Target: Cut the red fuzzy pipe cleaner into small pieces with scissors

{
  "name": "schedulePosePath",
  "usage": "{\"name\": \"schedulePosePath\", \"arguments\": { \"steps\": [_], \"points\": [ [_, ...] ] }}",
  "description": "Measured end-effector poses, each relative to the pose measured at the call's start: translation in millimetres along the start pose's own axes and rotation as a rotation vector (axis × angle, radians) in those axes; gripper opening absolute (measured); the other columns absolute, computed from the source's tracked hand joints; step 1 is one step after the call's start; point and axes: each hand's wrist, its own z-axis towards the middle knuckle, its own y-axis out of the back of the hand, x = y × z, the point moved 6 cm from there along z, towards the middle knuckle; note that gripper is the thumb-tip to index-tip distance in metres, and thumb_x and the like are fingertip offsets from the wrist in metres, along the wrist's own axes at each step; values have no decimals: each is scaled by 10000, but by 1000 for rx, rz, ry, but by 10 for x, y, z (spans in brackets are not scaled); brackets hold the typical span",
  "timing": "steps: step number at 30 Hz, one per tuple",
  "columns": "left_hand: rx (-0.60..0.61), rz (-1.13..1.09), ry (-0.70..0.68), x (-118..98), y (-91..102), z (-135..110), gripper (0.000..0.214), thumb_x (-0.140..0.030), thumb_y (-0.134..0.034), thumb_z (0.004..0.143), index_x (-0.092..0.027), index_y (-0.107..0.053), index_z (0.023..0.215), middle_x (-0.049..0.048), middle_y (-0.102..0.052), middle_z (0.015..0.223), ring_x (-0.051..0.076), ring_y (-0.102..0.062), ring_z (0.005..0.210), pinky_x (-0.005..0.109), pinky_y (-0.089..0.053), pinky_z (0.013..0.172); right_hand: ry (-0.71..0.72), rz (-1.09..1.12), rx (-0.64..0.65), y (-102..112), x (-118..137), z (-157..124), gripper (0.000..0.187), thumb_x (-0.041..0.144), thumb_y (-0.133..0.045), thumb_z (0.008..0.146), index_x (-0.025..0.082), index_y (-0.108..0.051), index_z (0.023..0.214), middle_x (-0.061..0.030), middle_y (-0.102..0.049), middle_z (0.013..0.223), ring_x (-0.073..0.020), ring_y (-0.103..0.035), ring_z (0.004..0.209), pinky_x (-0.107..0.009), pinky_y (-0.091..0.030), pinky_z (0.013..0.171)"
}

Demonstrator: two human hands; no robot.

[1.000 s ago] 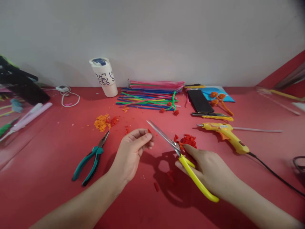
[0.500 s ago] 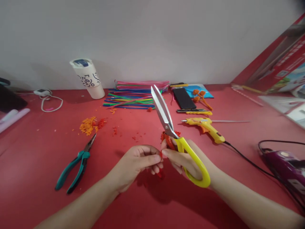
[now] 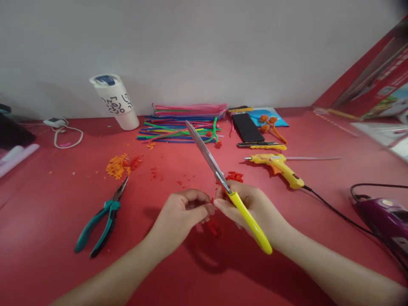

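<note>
My right hand (image 3: 251,208) grips yellow-handled scissors (image 3: 236,199), blades closed and pointing up and to the left. Its fingertips also meet my left hand (image 3: 183,212) at a tiny red piece (image 3: 212,200) pinched between them. Both hands hover low over the red table (image 3: 47,212). Small red cut bits (image 3: 213,226) lie just below the fingers, and a little heap of red snippets (image 3: 235,176) sits behind the right hand.
Teal pliers (image 3: 102,219) lie left. Orange and red scraps (image 3: 121,165), a white cup (image 3: 116,102), coloured pipe cleaners (image 3: 178,127), a phone (image 3: 247,127), a yellow glue gun (image 3: 277,166) with cord, and a purple device (image 3: 382,214) at right.
The right hand brought the scissors in from the right to meet the left hand. Since half a second ago the blades have tilted further left and the view has shifted slightly.
</note>
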Motion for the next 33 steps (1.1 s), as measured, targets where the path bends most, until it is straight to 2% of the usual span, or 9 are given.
{"name": "schedulePosePath", "arguments": {
  "steps": [3, 7, 11, 15, 20, 33],
  "points": [
    [-88, -176, -39, -34, 112, 20, 49, -164, -640, 647, -141, -601, 627, -29, -565, 532, 63, -492, 498, 174, -393, 522, 64, -250, -40, 92, 25, 2, 270, 418, -534, 703, 207, -384, 627, 56, -399, 534, -78, -352, 468, -203, -267, 433],
    [-158, -379, -72, -53, 243, 41, 63, -156, -661, 644, -146, -599, 642, -26, -590, 577, 56, -521, 516, 165, -409, 541, 56, -569, -58, 122, -27, -9, 324, 480, -524, 699, 222, -347, 616, 44, -436, 501, -95, -372, 428, -216, -245, 431],
    [-235, -427, -123, -87, 343, 45, 51, -150, -660, 649, -137, -612, 638, -20, -583, 592, 56, -522, 538, 163, -405, 536, 126, -711, -14, 50, -63, -37, 302, 512, -459, 738, 226, -370, 704, 24, -502, 523, -137, -468, 444, -225, -248, 433],
    [-266, -415, -168, -118, 392, 46, 43, -142, -645, 664, -141, -620, 630, -30, -567, 583, 51, -506, 541, 161, -396, 542, 214, -860, -65, 40, -68, -46, 262, 466, -402, 784, 223, -359, 698, 5, -523, 500, -157, -493, 416, -237, -212, 420],
    [-280, -408, -189, -133, 412, 33, 31, -137, -636, 671, -153, -626, 647, -29, -585, 601, 57, -519, 554, 172, -407, 566, 304, -939, -91, 24, -62, -47, 266, 453, -367, 807, 227, -343, 670, 15, -499, 444, -160, -476, 365, -247, -166, 402],
    [-298, -420, -219, -146, 446, 21, 20, -150, -628, 678, -164, -635, 666, -25, -580, 623, 65, -510, 567, 184, -408, 590, 438, -955, -147, 5, -32, -95, 253, 430, -354, 827, 220, -361, 688, 20, -513, 426, -146, -468, 339, -252, -161, 404]
  ]
}}
